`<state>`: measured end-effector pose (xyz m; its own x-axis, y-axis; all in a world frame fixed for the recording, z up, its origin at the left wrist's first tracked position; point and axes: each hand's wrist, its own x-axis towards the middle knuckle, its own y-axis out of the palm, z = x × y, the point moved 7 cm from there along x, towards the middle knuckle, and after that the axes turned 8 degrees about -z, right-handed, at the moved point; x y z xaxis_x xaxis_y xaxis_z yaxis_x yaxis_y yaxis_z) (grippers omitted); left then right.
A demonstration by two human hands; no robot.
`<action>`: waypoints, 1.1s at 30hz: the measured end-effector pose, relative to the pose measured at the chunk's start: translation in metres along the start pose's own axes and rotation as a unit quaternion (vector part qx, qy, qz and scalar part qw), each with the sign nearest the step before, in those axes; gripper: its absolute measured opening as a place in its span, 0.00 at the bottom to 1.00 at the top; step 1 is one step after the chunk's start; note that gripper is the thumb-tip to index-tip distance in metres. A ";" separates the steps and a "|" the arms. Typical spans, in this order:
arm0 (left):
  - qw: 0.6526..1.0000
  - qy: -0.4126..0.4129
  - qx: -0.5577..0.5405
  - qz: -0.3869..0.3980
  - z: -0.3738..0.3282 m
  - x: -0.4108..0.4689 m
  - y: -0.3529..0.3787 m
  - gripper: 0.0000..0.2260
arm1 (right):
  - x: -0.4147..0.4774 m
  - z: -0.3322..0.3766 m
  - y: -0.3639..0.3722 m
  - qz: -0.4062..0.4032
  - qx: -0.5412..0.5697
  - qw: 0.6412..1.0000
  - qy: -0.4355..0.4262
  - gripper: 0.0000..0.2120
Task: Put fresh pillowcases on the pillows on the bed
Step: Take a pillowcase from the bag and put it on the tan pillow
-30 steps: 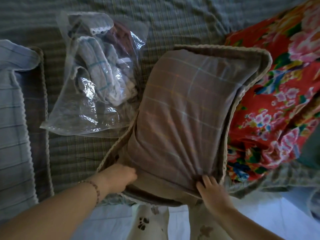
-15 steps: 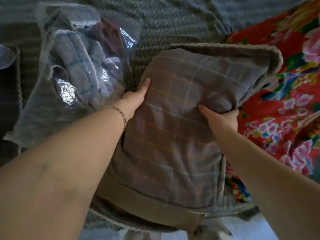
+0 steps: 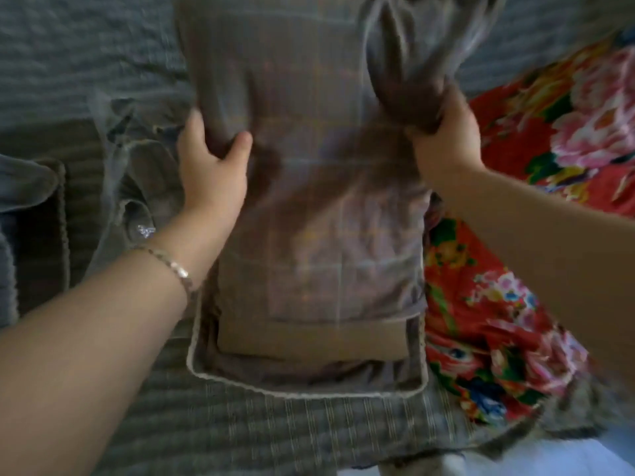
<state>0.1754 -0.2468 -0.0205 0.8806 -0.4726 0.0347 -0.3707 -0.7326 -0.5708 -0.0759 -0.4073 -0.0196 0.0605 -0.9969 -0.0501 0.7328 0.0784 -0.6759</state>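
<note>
A pillow in a brown-mauve checked pillowcase (image 3: 319, 207) with a pale corded border stands lifted in the middle of the view, its open flap end lowest, near the bed sheet. My left hand (image 3: 211, 166) grips the pillow's left side, thumb across the front. My right hand (image 3: 445, 132) clutches a bunched fold of the case on the right side. The picture is blurred by motion. At the far left edge lies another pillow (image 3: 20, 214) in blue-grey striped cloth.
The bed is covered by a grey-green checked sheet (image 3: 206, 431). A clear plastic bag (image 3: 123, 187) of folded cloth lies left of the pillow, partly behind my left hand. A red floral quilt (image 3: 536, 255) is heaped on the right. The bed's near edge runs along the bottom right.
Both hands have gone from the pillow's near end up to its sides and lifted it upright, so that the flap end now hangs lowest. The view has shifted right.
</note>
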 end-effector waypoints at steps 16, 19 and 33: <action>0.709 0.304 0.386 0.505 0.153 -0.234 -0.028 0.22 | -0.249 -0.197 0.026 0.241 -0.253 0.918 0.188 0.27; 0.700 0.265 0.433 0.502 0.175 -0.236 -0.023 0.22 | -0.260 -0.188 0.031 0.223 -0.222 0.926 0.206 0.22; 0.761 0.108 0.487 0.415 0.182 -0.217 0.009 0.26 | -0.172 -0.087 0.014 0.064 0.312 0.844 0.432 0.06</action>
<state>0.0346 -0.0621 -0.1826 0.3552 -0.7212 -0.5948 -0.2862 0.5218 -0.8036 -0.1350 -0.2356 -0.0847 -0.1518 -0.5906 -0.7926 0.9884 -0.0955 -0.1182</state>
